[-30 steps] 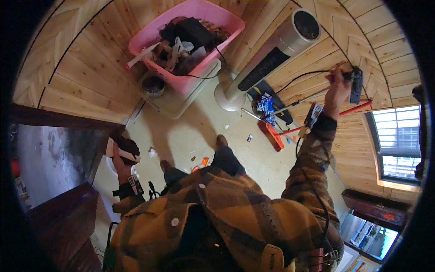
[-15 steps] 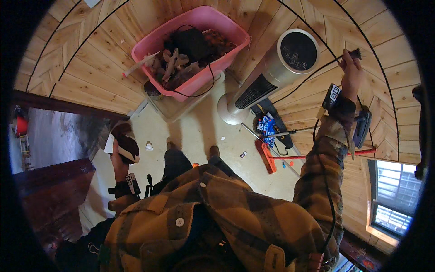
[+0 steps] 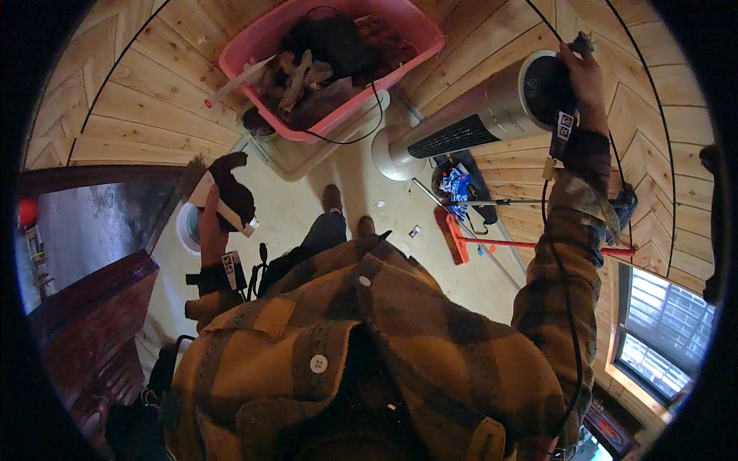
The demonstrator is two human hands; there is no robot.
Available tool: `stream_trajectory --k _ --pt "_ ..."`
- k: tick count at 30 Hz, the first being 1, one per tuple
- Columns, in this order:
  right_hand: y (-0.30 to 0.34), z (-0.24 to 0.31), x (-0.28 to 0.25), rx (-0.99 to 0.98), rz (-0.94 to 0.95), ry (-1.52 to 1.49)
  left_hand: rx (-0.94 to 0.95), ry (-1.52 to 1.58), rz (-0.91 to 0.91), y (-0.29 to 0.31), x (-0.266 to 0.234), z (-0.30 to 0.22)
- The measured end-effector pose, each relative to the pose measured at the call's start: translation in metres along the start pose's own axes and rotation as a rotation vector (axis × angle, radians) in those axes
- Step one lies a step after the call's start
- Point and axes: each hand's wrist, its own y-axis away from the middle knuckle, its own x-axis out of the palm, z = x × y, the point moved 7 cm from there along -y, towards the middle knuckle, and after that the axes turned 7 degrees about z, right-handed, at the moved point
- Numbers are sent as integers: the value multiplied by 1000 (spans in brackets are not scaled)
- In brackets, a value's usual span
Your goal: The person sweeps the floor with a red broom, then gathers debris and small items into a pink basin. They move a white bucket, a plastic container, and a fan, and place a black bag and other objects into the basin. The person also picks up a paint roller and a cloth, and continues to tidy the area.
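Note:
My left hand (image 3: 210,224) is closed around a pale strip (image 3: 202,189) joined to a dark brown, curved piece (image 3: 236,188). The object's exact kind is unclear, and it is held up off the floor on the left. At the upper right, my right hand (image 3: 588,88) pinches a small dark thing (image 3: 582,44), too blurred to name. That hand overlaps the top of a silver tower fan (image 3: 477,115); I cannot tell whether they touch. The fan leans in view from its round base toward my hand.
A pink tub (image 3: 330,129) heaped with dark odds and ends stands ahead. An orange-red broom (image 3: 453,237), poles and a blue-and-white cloth (image 3: 455,188) lie right of my feet. A white round container (image 3: 187,229) sits left, near a dark red wooden piece (image 3: 100,315). Wood panelling lines the walls.
The view has shifted. My right hand has moved up and left, now overlapping the fan's top. My left hand has lifted with the brown piece, and one foot has stepped forward.

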Motion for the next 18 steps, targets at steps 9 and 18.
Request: stream_trajectory --k 9,18 --pt "16 0 0 72 -132 -6 -73 109 58 -62 -16 -6" --pt "18 -6 -2 48 -164 23 96 -54 -21 -73 -9 -21"
